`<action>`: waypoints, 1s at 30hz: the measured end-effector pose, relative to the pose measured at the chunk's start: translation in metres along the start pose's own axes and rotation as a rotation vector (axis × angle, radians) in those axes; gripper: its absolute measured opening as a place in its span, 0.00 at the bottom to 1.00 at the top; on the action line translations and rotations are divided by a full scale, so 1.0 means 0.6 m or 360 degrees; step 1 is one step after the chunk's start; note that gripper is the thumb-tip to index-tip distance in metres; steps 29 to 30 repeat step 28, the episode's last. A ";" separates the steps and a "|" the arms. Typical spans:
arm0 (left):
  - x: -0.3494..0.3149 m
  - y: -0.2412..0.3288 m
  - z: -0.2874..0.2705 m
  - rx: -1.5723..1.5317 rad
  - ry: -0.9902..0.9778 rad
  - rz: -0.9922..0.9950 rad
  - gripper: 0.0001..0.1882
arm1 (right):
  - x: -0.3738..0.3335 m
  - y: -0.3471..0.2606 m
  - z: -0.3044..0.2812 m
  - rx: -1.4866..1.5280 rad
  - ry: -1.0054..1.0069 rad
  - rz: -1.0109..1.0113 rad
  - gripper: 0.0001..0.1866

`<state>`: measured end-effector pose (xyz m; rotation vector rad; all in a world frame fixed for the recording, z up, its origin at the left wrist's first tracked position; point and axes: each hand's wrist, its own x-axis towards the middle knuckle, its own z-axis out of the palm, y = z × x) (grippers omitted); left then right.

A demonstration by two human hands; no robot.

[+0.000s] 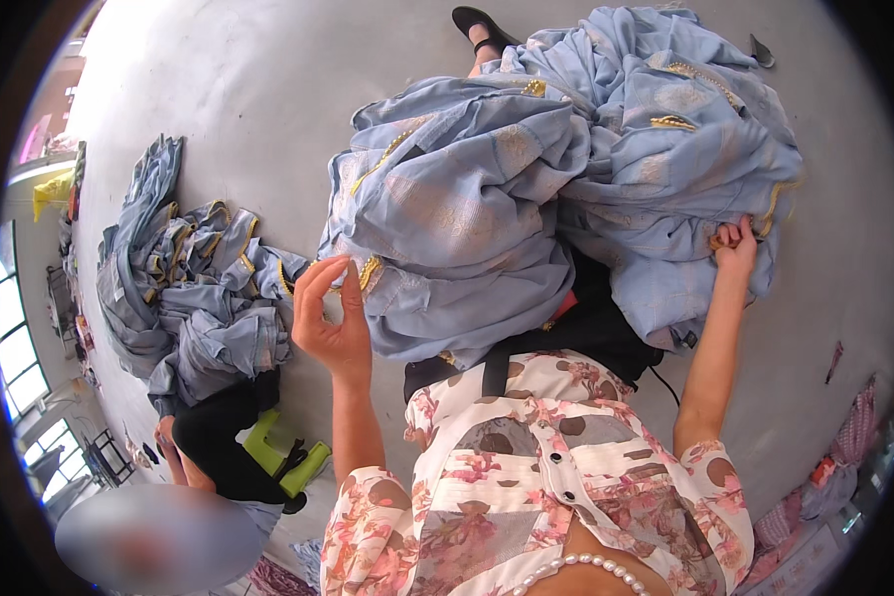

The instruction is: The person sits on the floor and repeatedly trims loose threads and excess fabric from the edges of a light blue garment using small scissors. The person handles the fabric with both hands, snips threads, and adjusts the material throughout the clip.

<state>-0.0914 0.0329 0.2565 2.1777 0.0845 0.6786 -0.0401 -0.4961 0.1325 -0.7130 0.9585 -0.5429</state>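
Observation:
Light blue patterned cloth (457,199) with yellow beaded trim is heaped over my lap and spreads to the right. My left hand (330,323) is raised at the left side of this heap, beside a piece of yellow trim (370,271). Its thumb and index fingertips come together in a pinch; what they hold, if anything, is too small to make out. On the right part of the cloth (666,189), my right hand (735,245) is closed near a trimmed edge. A small orange-brown object (717,242) shows at its fingers, its kind unclear.
At the left a seated person (223,447) has another pile of blue trimmed cloth (209,308) before them, beside a lime-green seat (283,452). A thin red-tipped tool (835,361) and a small dark object (761,52) lie on the grey floor (258,79).

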 end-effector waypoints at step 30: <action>-0.090 -0.062 -0.028 0.0031 -0.0326 -0.0722 0.20 | -0.494 0.277 0.271 -0.2086 -0.2611 -0.1598 0.28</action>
